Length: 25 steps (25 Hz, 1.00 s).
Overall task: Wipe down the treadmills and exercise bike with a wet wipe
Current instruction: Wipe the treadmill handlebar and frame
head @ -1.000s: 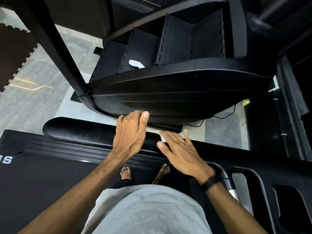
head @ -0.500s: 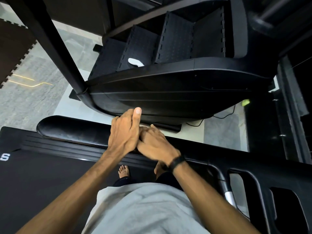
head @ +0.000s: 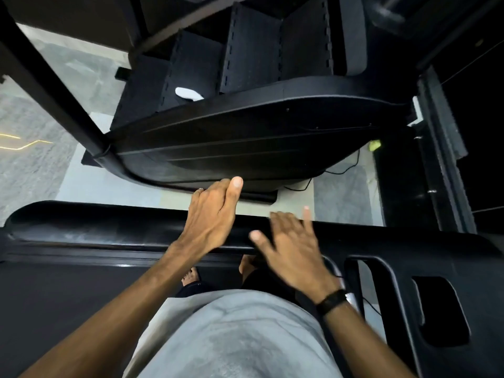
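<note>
— How are the fingers (head: 283,225) of the right hand (head: 293,251) seen?

— They are spread and nearly straight over the treadmill's padded front bar (head: 109,227), but they are blurred, so contact with the bar cannot be judged. Nothing is seen gripped in them. The left hand (head: 211,216) is laid across the same bar near its middle, fingers curled over the far edge and thumb stretched forward; whatever lies under the palm is hidden.

— And the wet wipe?

— No wipe can be made out in either hand; it may be covered, and that cannot be told. A small white object (head: 188,94) is seen on the black foam mats (head: 251,50) beyond the curved black housing (head: 245,143), well apart from both hands; its nature is unclear.

— What is cut off?

— The console frame (head: 409,274) runs out at the right edge, and bare feet (head: 191,276) are partly hidden below the bar.
</note>
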### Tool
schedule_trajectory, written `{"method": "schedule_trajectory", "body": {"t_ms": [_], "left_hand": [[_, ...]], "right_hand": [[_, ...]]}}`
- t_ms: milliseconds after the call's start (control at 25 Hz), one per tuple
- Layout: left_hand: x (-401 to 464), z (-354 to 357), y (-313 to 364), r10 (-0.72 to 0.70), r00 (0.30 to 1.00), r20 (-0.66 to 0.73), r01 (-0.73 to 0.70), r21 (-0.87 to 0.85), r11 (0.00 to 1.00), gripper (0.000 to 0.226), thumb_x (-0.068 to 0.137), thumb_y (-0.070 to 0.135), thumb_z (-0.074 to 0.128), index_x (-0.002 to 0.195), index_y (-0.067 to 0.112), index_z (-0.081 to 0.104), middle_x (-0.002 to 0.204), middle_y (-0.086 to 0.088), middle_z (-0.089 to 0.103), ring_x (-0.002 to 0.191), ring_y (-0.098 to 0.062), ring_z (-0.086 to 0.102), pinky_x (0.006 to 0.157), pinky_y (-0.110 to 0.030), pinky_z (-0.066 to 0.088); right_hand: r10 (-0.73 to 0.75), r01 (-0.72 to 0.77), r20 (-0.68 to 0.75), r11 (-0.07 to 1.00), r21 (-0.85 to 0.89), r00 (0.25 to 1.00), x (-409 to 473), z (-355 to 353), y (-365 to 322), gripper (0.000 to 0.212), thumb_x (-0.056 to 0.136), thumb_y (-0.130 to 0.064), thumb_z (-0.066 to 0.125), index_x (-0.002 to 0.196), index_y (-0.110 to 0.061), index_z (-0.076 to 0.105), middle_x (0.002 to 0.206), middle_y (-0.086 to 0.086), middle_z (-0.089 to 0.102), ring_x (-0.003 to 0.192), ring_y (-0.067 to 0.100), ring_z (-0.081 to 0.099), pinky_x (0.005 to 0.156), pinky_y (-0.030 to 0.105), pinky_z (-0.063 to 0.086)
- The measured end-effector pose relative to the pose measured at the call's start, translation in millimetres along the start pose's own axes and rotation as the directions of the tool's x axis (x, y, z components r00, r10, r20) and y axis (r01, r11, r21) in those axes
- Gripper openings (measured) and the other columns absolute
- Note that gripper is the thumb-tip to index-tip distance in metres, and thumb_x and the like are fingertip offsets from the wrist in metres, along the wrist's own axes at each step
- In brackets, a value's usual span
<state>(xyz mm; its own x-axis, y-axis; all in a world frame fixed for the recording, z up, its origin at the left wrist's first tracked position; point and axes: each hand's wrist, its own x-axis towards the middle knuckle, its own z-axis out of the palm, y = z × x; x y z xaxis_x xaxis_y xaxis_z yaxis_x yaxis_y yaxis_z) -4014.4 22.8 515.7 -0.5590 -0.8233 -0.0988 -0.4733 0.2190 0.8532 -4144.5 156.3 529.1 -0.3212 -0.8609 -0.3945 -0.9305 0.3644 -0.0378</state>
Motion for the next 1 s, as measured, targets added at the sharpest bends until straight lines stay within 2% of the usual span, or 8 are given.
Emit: {"method": "schedule_trajectory", "body": {"t_ms": [160,320,440,600,680,800,880,1000], "left_hand": [[11.2,5.2,3.9,0.052,0.998,0.047,-0.053,0.028,0.998,0.101,0.085,0.081,-0.002,0.101,0.007,0.065,0.095,-0.007,0.069,0.092,-0.025,0.062,0.095,-0.049,0.043],[17.9,2.7,-4.4,0.039,0.998,0.045,-0.042,0.065,0.997,0.111,0.082,0.085,-0.006,0.101,0.001,0.064,0.094,-0.013,0.069,0.089,-0.029,0.062,0.091,-0.049,0.045],[19.7,4.6,-7.4,0.033,0.997,0.074,-0.040,0.091,0.995,0.112,0.082,0.086,-0.007,0.102,0.001,0.064,0.096,-0.015,0.069,0.090,-0.031,0.063,0.091,-0.051,0.046],[21.2,3.5,-8.7,-0.003,0.997,0.073,0.000,0.040,0.999,0.115,0.077,0.091,-0.006,0.102,0.002,0.062,0.093,-0.013,0.068,0.089,-0.030,0.062,0.089,-0.051,0.047],[21.3,2.2,-8.5,-0.032,0.998,0.062,0.033,-0.016,0.999,0.115,0.074,0.093,-0.004,0.102,0.003,0.062,0.092,-0.012,0.068,0.087,-0.030,0.062,0.089,-0.052,0.047],[18.6,-1.5,-7.7,-0.080,0.996,0.025,0.081,-0.059,0.995,0.109,0.075,0.092,-0.001,0.107,0.008,0.061,0.094,-0.011,0.067,0.090,-0.032,0.062,0.090,-0.053,0.047],[17.9,-2.2,-5.2,-0.106,0.994,0.020,0.108,-0.070,0.992,0.102,0.080,0.086,0.002,0.110,0.008,0.061,0.096,-0.011,0.068,0.092,-0.032,0.062,0.091,-0.053,0.047],[17.9,-3.0,-2.9,-0.099,0.995,0.029,0.101,-0.071,0.992,0.096,0.082,0.080,0.004,0.112,0.008,0.060,0.096,-0.011,0.068,0.090,-0.030,0.063,0.090,-0.052,0.047]], "right_hand": [[-0.190,0.191,-0.019,0.979,0.071,0.982,-41.0,9.6,-15.2,0.088,0.098,-0.073,0.005,0.161,-0.011,0.009,0.169,0.007,0.002,0.155,0.018,-0.008,0.123,0.050,-0.010],[-0.025,0.024,-0.041,1.000,-0.004,0.999,-62.6,6.4,42.5,0.083,0.100,-0.070,0.002,0.161,-0.014,0.008,0.169,0.003,0.008,0.155,0.013,-0.005,0.123,0.053,-0.009],[0.113,-0.113,0.012,0.994,0.001,0.994,-19.1,0.7,34.4,0.103,0.089,-0.076,-0.013,0.154,-0.010,0.034,0.157,0.008,0.040,0.150,0.020,0.024,0.123,0.049,-0.013],[0.035,-0.044,0.097,0.995,0.084,0.995,41.8,-6.7,-26.2,0.094,0.094,-0.073,0.005,0.123,-0.004,0.062,0.120,0.014,0.067,0.123,0.027,0.055,0.124,0.048,-0.004],[-0.094,0.093,0.004,0.990,0.103,0.996,24.8,-1.6,-41.0,0.090,0.097,-0.069,0.007,0.139,-0.004,0.052,0.136,0.015,0.059,0.134,0.027,0.047,0.125,0.046,-0.004],[-0.216,0.226,-0.072,0.957,0.180,0.974,-24.8,6.0,-14.0,0.080,0.100,-0.069,0.009,0.159,-0.017,0.024,0.166,0.001,0.024,0.154,0.009,0.009,0.125,0.046,-0.006],[-0.138,0.153,-0.102,0.976,0.154,0.985,-33.6,5.8,20.6,0.075,0.101,-0.068,0.010,0.160,-0.023,0.023,0.165,-0.006,0.024,0.153,0.003,0.008,0.125,0.045,-0.009],[0.086,-0.087,0.020,0.990,0.111,0.996,5.1,-1.3,42.6,0.092,0.092,-0.075,-0.002,0.145,-0.021,0.051,0.146,-0.001,0.055,0.142,0.010,0.039,0.123,0.042,-0.014]]}}
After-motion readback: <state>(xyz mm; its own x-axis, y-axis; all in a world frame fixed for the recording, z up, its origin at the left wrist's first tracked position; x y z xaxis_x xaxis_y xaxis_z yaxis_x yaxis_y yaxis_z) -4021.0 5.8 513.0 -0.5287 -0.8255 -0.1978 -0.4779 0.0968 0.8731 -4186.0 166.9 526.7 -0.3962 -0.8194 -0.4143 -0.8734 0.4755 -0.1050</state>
